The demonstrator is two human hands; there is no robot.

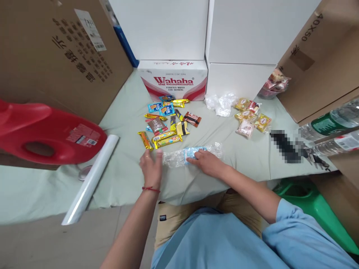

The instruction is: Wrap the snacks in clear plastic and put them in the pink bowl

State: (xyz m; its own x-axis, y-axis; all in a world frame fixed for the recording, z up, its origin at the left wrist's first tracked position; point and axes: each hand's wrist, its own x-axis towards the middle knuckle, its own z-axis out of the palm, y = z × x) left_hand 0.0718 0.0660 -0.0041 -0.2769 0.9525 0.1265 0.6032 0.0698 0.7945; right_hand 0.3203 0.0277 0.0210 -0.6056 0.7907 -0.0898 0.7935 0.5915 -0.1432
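Note:
My right hand (210, 162) is closed on a small blue packet (193, 151), its fingertips on the packet's right part. Under and around the packet lies a crinkled clear plastic bag (172, 158), stretched flat along the table's near side. My left hand (151, 168), with a red string at the wrist, is at the bag's left end. Its thumb and fingers are apart, and nothing shows between them. Just beyond its fingertips lies an orange-yellow snack bar (145, 140). Several wrapped snacks are heaped behind, among them a brown packet (157, 126) and yellow bars (168, 141).
Yellow-wrapped pastries (246, 115) and crumpled clear plastic (221, 104) lie back right. A Wahaba water carton (174, 80) stands behind. On the left are a red jug (56, 130) and a white roll (91, 179); clear bottles (336, 119) and keys (315, 158) are right.

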